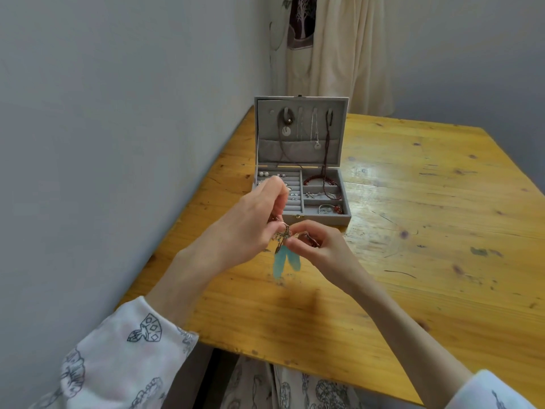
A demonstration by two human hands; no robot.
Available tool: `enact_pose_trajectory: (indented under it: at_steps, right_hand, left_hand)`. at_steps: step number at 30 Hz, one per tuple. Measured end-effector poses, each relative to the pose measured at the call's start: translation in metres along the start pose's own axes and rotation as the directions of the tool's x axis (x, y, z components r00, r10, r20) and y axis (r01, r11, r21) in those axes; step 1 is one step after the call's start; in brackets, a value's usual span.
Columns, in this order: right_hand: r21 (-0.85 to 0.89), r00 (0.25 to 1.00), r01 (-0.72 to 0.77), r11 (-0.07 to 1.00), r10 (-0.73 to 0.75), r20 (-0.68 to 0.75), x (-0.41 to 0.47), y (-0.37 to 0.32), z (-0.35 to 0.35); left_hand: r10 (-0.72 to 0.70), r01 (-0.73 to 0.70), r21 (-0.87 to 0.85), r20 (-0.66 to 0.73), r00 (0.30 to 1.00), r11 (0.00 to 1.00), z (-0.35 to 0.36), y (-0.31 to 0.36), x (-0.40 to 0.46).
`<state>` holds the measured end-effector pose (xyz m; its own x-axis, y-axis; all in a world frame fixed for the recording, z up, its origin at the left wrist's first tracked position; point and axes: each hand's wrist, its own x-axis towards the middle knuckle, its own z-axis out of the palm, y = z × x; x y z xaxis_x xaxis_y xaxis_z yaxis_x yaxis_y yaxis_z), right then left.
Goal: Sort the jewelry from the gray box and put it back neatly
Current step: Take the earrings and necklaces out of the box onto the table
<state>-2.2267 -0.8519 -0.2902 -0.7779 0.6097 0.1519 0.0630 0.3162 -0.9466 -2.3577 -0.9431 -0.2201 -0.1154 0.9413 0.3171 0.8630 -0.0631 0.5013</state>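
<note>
Both hands pinch a pair of turquoise feather earrings (284, 258), left hand (253, 228) and right hand (318, 246), above the surface before the open gray box (300, 172); their hooks, seemingly tangled, could snag or drop if pulled.

Home: wooden table (413, 202), curtain (339, 48)

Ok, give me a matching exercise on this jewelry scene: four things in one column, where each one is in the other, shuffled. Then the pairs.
Things:
1. turquoise feather earrings
2. red bead bracelet
3. pearl studs
4. silver chain necklaces

Places:
A. hanging inside the gray box lid
B. back right compartment of the box
C. held between the left hand and right hand, in front of the box
D. back left corner of the ring-roll section

Pairs: 1-C, 2-B, 3-D, 4-A
</note>
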Motion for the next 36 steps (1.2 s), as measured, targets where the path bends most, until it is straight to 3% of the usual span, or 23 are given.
enact_pose_trajectory:
  at_steps: [7,15,23,26,29,31,36]
  right_hand:
    - [0.009,0.999,0.026,1.000,-0.026,-0.022,-0.002,-0.003,-0.001]
    - [0.209,0.980,-0.084,0.974,0.119,-0.157,-0.004,-0.001,-0.009]
    - [-0.015,0.994,0.049,0.999,-0.050,-0.099,-0.007,-0.004,0.000]
    - [0.035,0.998,0.037,0.999,-0.035,-0.055,-0.007,-0.006,-0.001]
    - [0.070,0.999,0.034,0.997,-0.033,-0.011,-0.009,-0.009,-0.003]
    - [0.083,0.999,0.026,0.996,-0.028,0.027,-0.010,-0.009,-0.003]
    - [0.061,0.994,0.034,0.998,-0.040,0.100,-0.012,-0.010,-0.003]
  left_hand:
    - [-0.018,0.018,-0.042,-0.019,1.000,0.999,0.002,0.000,-0.004]
    - [-0.263,0.250,-0.234,-0.025,0.964,0.939,0.011,-0.013,-0.021]
    - [-0.277,0.237,-0.281,-0.113,0.954,0.930,0.013,-0.004,-0.017]
    - [-0.336,0.262,-0.466,-0.082,0.938,0.845,0.012,-0.004,-0.016]
    - [-0.430,0.344,-0.703,0.061,0.901,0.622,0.010,-0.004,-0.017]
    - [-0.446,0.404,-0.767,0.173,0.878,0.499,0.009,-0.005,-0.016]
    - [-0.516,0.426,-0.731,0.117,0.848,0.533,0.010,-0.011,-0.014]
